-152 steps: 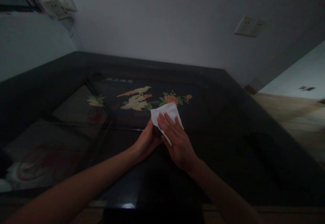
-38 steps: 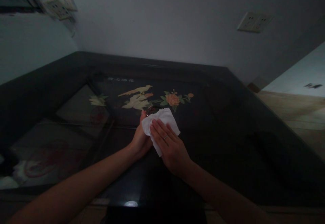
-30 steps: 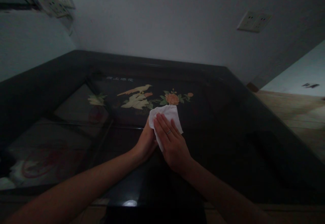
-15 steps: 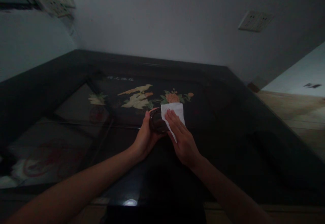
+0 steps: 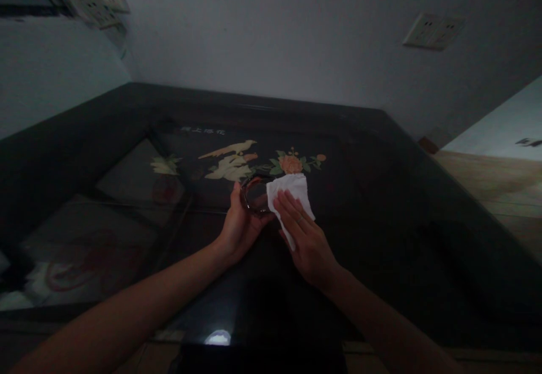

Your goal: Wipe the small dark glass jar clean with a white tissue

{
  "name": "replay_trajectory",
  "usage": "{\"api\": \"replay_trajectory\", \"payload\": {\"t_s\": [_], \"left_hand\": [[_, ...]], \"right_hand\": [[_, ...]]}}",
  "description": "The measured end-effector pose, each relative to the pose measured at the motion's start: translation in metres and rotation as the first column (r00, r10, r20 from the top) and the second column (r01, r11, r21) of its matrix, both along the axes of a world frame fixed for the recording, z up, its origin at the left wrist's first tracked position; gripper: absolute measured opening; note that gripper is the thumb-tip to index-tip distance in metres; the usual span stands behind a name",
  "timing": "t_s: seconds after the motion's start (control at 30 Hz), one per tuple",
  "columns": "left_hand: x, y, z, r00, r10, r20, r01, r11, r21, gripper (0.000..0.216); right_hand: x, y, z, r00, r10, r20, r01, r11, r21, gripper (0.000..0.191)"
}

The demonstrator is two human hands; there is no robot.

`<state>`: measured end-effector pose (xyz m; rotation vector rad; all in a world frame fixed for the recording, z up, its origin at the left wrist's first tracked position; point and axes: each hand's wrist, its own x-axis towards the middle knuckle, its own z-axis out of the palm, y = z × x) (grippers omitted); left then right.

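My left hand [image 5: 237,228] is wrapped round a small dark round object with a shiny rim [image 5: 254,194], maybe a glass or cup, held just above the dark table [image 5: 381,204]. My right hand [image 5: 305,237] presses a white tissue [image 5: 292,190] against the right side of that object, fingers laid flat on the paper. A ring shows on one finger of the right hand. The light is dim and the object's body is hard to make out.
The table top is black and glossy with a painted bird and flowers [image 5: 254,159] just behind my hands. Wall sockets [image 5: 432,30] sit on the back wall, more sockets [image 5: 99,1] on the upper left. Wooden floor [image 5: 499,187] lies to the right.
The tissue and right hand slid from over the object to its right side, uncovering the shiny rim. My left hand kept its hold and shifted slightly left.
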<state>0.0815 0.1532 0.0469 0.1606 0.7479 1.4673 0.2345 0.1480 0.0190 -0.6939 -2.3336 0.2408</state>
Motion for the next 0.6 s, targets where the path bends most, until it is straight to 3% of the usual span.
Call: {"api": "replay_trajectory", "payload": {"t_s": [0.1, 0.37, 0.6], "left_hand": [[0.0, 0.0, -0.001, 1.0, 0.012, -0.008, -0.011, 1.0, 0.013, 0.045], [0.002, 0.0, 0.0, 0.997, 0.023, -0.074, -0.021, 1.0, 0.023, 0.046], [0.008, -0.002, -0.003, 0.972, 0.1, -0.213, -0.072, 0.988, 0.134, 0.043]], "right_hand": [[-0.001, -0.001, 0.002, 0.999, 0.039, 0.026, -0.039, 0.999, 0.027, 0.063], [-0.006, -0.005, 0.001, 0.999, -0.029, 0.035, 0.028, 0.999, 0.039, 0.06], [-0.017, -0.013, 0.004, 0.997, -0.033, 0.075, 0.027, 0.997, 0.073, 0.054]]}}
